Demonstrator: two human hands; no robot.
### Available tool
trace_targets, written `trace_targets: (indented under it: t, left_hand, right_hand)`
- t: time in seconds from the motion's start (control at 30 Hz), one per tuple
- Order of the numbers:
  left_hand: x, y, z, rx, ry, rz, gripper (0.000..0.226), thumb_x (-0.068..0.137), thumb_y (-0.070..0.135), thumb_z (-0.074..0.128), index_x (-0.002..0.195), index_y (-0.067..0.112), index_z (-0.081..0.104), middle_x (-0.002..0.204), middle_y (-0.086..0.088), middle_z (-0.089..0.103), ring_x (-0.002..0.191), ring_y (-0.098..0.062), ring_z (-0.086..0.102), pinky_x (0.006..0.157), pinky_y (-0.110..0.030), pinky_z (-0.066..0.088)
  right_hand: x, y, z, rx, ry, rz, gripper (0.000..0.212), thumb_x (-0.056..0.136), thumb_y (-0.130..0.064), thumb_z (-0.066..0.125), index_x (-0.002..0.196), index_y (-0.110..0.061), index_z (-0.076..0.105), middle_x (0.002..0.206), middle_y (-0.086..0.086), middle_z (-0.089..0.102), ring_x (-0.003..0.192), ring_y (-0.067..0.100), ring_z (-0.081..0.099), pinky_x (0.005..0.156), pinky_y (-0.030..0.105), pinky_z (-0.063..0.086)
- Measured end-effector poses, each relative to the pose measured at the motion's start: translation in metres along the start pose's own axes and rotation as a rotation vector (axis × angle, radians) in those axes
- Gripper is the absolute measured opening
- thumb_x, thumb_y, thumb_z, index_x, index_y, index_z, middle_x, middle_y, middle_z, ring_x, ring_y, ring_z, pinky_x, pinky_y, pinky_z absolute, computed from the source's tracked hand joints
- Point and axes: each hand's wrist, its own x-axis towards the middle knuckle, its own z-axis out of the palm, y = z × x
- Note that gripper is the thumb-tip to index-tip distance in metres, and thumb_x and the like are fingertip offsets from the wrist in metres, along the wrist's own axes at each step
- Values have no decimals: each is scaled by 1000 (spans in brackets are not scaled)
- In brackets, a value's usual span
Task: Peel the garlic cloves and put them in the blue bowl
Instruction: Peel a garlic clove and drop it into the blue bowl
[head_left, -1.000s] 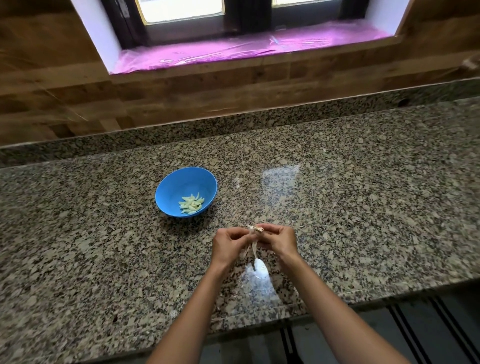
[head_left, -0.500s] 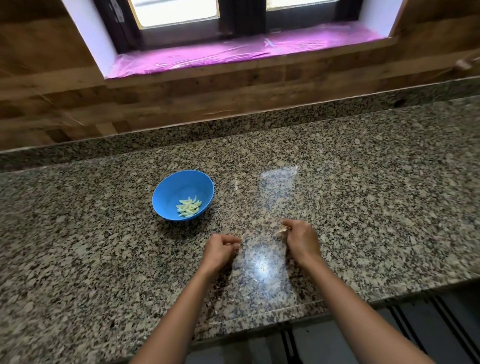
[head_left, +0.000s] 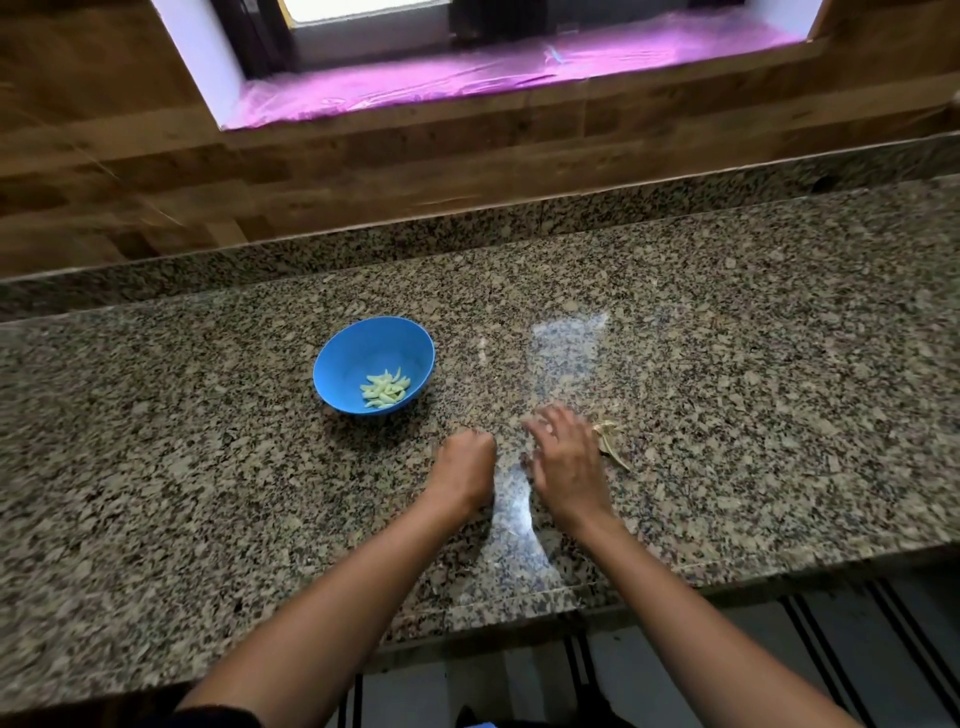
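The blue bowl (head_left: 340, 364) stands on the granite counter and holds several peeled garlic cloves (head_left: 387, 389). My left hand (head_left: 465, 465) is curled into a fist on the counter, right of and nearer than the bowl; nothing shows from inside it. My right hand (head_left: 563, 460) hovers just beside it, blurred, with the fingers spread and holding nothing. A dry garlic stem with papery skin (head_left: 609, 440) lies on the counter at the right edge of my right hand.
The granite counter (head_left: 753, 364) runs left to right, its front edge close below my forearms. A low granite upstand and a wooden wall back it, with a window sill under pink film (head_left: 467, 78) above.
My hands came apart after holding the garlic together. My right hand carried the skin to the right, let it drop on the counter and opened. My left hand stayed a fist.
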Motion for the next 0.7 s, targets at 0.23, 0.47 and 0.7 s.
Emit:
trace_targets:
  t: [0.23,0.47,0.7]
  left_hand:
    - [-15,-8,11,105,-3,179,19,96,0,41,103,5,58,99,-8,62,76,-13,50,70,-18,43]
    - [-8,-13,-9,-366,-43,4,9,85,9,66,90,10,73,86,-3,72,71,-7,66,60,-14,52]
    - [-14,-15,-12,-810,79,-25,11,78,8,73,87,15,73,80,6,72,74,-11,69,66,-19,56]
  right_hand:
    - [-10,-9,-3,464,-288,379,25,95,-15,51,118,-14,60,85,2,68,60,9,58,57,19,51]
    - [-2,-12,-9,769,-586,404,28,95,-13,51,122,-9,58,89,9,69,57,12,60,50,17,48]
    - [11,-4,-25,996,-674,361,19,90,-15,57,100,-4,68,87,10,71,42,6,48,40,14,35]
